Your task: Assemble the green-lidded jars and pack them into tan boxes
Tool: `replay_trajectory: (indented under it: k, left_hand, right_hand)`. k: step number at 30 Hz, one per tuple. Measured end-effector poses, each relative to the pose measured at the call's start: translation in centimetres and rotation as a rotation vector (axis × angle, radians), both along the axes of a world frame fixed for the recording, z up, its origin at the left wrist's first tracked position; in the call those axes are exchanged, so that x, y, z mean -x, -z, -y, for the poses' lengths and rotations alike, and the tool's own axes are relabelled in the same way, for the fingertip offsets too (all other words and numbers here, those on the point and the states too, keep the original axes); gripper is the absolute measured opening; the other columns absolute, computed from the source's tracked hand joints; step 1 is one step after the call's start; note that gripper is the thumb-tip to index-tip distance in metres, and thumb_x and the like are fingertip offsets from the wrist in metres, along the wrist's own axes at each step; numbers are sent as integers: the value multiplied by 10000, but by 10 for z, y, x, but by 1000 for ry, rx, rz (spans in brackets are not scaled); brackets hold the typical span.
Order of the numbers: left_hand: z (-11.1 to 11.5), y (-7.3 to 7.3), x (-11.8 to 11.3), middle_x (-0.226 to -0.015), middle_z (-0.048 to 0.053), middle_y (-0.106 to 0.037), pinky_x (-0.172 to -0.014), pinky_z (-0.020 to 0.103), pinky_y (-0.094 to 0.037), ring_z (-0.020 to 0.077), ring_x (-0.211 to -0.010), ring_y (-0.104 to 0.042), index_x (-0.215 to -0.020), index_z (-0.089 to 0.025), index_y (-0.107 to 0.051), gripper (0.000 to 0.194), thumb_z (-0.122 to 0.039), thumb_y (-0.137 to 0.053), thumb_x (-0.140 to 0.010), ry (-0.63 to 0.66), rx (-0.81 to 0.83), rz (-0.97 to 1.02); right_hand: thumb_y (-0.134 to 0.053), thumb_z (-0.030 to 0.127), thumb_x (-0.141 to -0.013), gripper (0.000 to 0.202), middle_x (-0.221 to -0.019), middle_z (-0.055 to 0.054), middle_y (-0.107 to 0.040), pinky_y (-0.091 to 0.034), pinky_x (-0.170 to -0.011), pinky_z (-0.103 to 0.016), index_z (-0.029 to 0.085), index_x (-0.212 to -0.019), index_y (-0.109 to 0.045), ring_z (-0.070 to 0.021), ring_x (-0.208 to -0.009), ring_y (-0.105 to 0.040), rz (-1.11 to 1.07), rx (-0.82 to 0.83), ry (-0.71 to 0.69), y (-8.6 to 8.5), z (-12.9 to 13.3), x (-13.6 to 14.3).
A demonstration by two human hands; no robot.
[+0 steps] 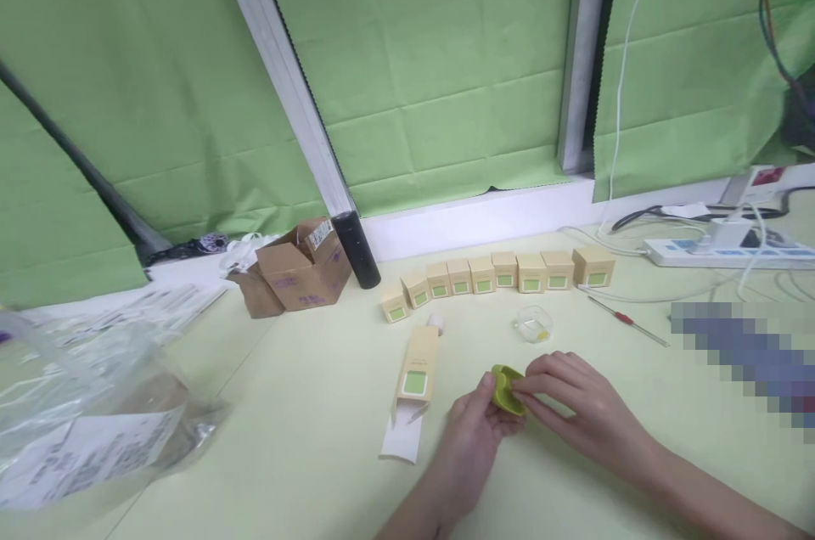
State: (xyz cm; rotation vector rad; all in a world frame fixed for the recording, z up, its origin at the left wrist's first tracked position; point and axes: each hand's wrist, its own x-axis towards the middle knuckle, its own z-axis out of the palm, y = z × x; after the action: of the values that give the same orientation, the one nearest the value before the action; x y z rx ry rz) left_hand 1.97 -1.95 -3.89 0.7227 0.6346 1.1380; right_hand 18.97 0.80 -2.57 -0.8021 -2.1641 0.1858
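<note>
My left hand is closed around a small yellow-green oval case, its hollow side facing up. My right hand pinches at the right edge of this case, its fingertips partly inside; anything small between them is hidden. To the left of my hands lies a tan carton with a green label, its near end open and a white flap sticking out. A pale rounded object touches the carton's far end. Beyond my right hand sits a clear plastic container with something yellow in it.
A curved row of several small tan boxes stands at the back. Behind them to the left are a black cylinder and an open cardboard box. Plastic bags lie left. A red-handled thin tool, cables and a power strip lie right.
</note>
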Motion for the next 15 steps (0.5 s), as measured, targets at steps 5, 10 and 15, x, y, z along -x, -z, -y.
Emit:
replay_trajectory:
  k: [5, 10, 15]
  left_hand:
    - [4, -5, -4, -790, 80, -599, -742, 298, -402, 140, -727, -535, -848, -70, -646, 351, -404, -538, -847, 34, -10, -128]
    - [5, -6, -6, -778, 68, -607, -715, 286, -417, 142, -716, -544, -832, -95, -639, 336, -422, -560, -824, 19, -19, -198]
    - [5, -1, -6, -704, 27, -585, -698, 291, -438, 133, -663, -552, -797, -120, -599, 288, -393, -671, -740, -77, -10, -277]
  right_hand:
    - [-509, 167, -877, 148, -731, -17, -664, -342, -567, -291, 223, -808, -628, -138, -630, -578, 109, -93, 56, 5, 2, 4]
    - [-453, 174, -898, 209, -707, -21, -638, -333, -567, -286, 209, -761, -608, -136, -616, -553, 195, -82, 43, 8, 4, 6]
    - [-409, 155, -906, 271, -723, -36, -626, -356, -580, -294, 202, -728, -608, -146, -630, -563, 196, -47, 27, 10, 3, 6]
